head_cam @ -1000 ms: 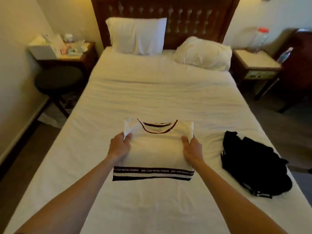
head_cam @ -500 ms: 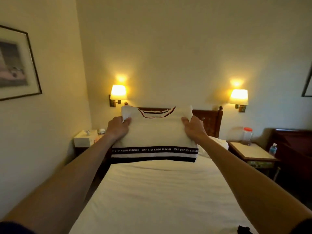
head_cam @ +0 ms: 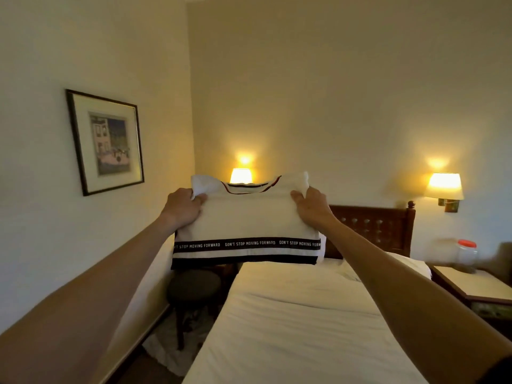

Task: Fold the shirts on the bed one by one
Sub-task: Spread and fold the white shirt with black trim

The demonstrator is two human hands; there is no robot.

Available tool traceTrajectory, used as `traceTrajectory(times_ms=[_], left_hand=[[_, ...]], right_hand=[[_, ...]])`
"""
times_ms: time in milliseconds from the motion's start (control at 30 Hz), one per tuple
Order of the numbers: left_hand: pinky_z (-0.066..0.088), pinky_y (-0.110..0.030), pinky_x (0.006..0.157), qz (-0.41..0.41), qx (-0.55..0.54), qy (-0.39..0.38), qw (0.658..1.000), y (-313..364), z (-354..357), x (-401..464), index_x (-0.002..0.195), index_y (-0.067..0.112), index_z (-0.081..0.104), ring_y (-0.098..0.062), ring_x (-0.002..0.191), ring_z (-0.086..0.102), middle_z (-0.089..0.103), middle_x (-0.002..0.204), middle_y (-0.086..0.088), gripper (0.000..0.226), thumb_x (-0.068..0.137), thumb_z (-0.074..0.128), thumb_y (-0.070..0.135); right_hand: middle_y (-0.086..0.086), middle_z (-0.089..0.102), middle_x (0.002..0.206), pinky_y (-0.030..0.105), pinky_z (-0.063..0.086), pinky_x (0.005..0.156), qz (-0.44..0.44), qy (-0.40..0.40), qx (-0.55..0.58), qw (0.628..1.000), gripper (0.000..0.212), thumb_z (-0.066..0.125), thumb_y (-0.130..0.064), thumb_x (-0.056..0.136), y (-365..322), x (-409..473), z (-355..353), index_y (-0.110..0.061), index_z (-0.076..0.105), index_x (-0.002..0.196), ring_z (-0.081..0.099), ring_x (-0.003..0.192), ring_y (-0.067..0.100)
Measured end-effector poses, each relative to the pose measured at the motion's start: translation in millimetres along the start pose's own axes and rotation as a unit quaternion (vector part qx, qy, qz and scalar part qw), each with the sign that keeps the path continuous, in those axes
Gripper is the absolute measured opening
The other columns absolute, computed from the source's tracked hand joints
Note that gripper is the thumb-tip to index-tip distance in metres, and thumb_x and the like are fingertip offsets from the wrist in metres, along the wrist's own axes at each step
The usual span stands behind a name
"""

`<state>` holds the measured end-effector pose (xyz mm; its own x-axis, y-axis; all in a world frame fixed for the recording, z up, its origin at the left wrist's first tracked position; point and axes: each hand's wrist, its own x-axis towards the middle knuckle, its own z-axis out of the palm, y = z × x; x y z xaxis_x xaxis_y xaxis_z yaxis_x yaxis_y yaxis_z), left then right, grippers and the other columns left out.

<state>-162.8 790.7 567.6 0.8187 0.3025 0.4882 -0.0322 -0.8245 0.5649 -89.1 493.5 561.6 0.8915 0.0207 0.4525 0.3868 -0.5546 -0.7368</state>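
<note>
The shirt (head_cam: 246, 220) is soft matt cloth, its black band printed. Smooth matt sheet on the bed (head_cam: 299, 314). Dark carved wood headboard (head_cam: 371, 225), faintly glossy. Clear plastic jar (head_cam: 466, 254), red lid.

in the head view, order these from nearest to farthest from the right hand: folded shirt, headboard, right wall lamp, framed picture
1. folded shirt: held in the right hand.
2. headboard: just right of that hand, behind it.
3. right wall lamp: farther right, on the wall.
4. framed picture: far left wall, beyond the left hand.
</note>
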Motion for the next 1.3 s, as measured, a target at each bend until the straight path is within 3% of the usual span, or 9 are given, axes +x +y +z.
traceTrajectory(times_ms=[200,267,433,600,700,800,933,1100,1300], left_hand=[[0.031,-0.035,0.067,-0.042,0.029,0.039,0.998,-63.3,-84.6,-6.6,0.077,0.005,0.057,-0.032,0.084,0.052,0.054,0.081,-0.011,0.04,0.103,0.05,0.035],[0.03,-0.033,0.067,-0.062,0.048,0.065,0.995,-86.1,-116.3,-15.5,0.069,0.009,0.051,-0.029,0.082,0.049,0.052,0.076,-0.007,0.042,0.103,0.05,0.035],[0.034,-0.031,0.073,-0.135,0.101,0.121,0.978,-149.2,-207.4,-40.2,0.081,0.005,0.056,-0.035,0.098,0.057,0.06,0.096,-0.017,0.038,0.103,0.049,0.035],[0.031,-0.031,0.068,-0.208,0.153,0.176,0.95,-205.9,-296.1,-79.9,0.067,0.009,0.048,-0.037,0.096,0.059,0.056,0.079,-0.009,0.044,0.103,0.05,0.035],[0.036,-0.033,0.077,-0.254,0.187,0.215,0.924,-236.9,-342.0,-112.9,0.086,0.001,0.059,-0.039,0.109,0.058,0.064,0.107,-0.024,0.039,0.103,0.05,0.035],[0.04,-0.034,0.09,-0.312,0.21,0.249,0.892,-268.9,-384.4,-158.2,0.111,-0.003,0.062,-0.038,0.117,0.055,0.06,0.125,-0.023,0.044,0.103,0.048,0.038],[0.037,-0.031,0.072,-0.37,0.24,0.301,0.845,-303.3,-438.7,-231.4,0.085,0.007,0.056,-0.016,0.075,0.053,0.06,0.095,-0.011,0.036,0.101,0.052,0.038],[0.037,-0.031,0.06,-0.425,0.27,0.352,0.789,-330.4,-506.9,-306.9,0.071,0.015,0.053,-0.016,0.07,0.052,0.054,0.075,0.0,0.037,0.099,0.054,0.039],[0.033,-0.023,0.049,-0.461,0.275,0.368,0.759,-386.5,-576.8,-359.8,0.069,0.015,0.05,-0.011,0.063,0.052,0.055,0.07,-0.001,0.041,0.101,0.053,0.04]], right_hand=[[0.01,0.053,0.104,0.032,0.038,0.076,-0.035,-0.047,0.014,0.998,0.046,0.044,-0.04,0.103,-68.7,-4.5,75.2,0.001,0.054,0.122,0.048,0.089,0.024],[0.01,0.053,0.102,0.031,0.037,0.074,-0.053,-0.069,0.025,0.996,0.046,0.043,-0.04,0.104,-97.1,-3.8,107.0,0.001,0.053,0.121,0.047,0.086,0.022],[0.016,0.059,0.119,0.035,0.043,0.079,-0.099,-0.146,0.089,0.98,0.048,0.044,-0.042,0.103,-183.0,-10.7,199.6,-0.001,0.051,0.128,0.057,0.102,0.03],[0.024,0.058,0.125,0.033,0.039,0.079,-0.161,-0.22,0.138,0.952,0.049,0.046,-0.039,0.103,-267.9,-35.4,291.5,0.004,0.053,0.124,0.055,0.113,0.039],[0.023,0.061,0.122,0.033,0.041,0.082,-0.19,-0.272,0.178,0.926,0.044,0.046,-0.037,0.103,-315.8,-62.4,347.5,0.002,0.056,0.121,0.056,0.112,0.038],[0.024,0.063,0.116,0.03,0.037,0.077,-0.23,-0.324,0.198,0.896,0.042,0.046,-0.036,0.104,-360.5,-102.3,402.9,0.003,0.058,0.114,0.057,0.109,0.038],[0.02,0.062,0.109,0.03,0.037,0.077,-0.272,-0.395,0.228,0.847,0.041,0.045,-0.037,0.103,-420.7,-170.3,461.2,0.001,0.057,0.111,0.057,0.108,0.037],[0.024,0.059,0.126,0.035,0.04,0.094,-0.305,-0.45,0.269,0.795,0.045,0.045,-0.035,0.104,-494.9,-253.5,509.2,0.004,0.055,0.124,0.053,0.119,0.039],[0.02,0.059,0.126,0.036,0.042,0.089,-0.32,-0.479,0.286,0.766,0.047,0.044,-0.038,0.104,-573.8,-328.9,576.3,0.0,0.053,0.128,0.056,0.114,0.036]])
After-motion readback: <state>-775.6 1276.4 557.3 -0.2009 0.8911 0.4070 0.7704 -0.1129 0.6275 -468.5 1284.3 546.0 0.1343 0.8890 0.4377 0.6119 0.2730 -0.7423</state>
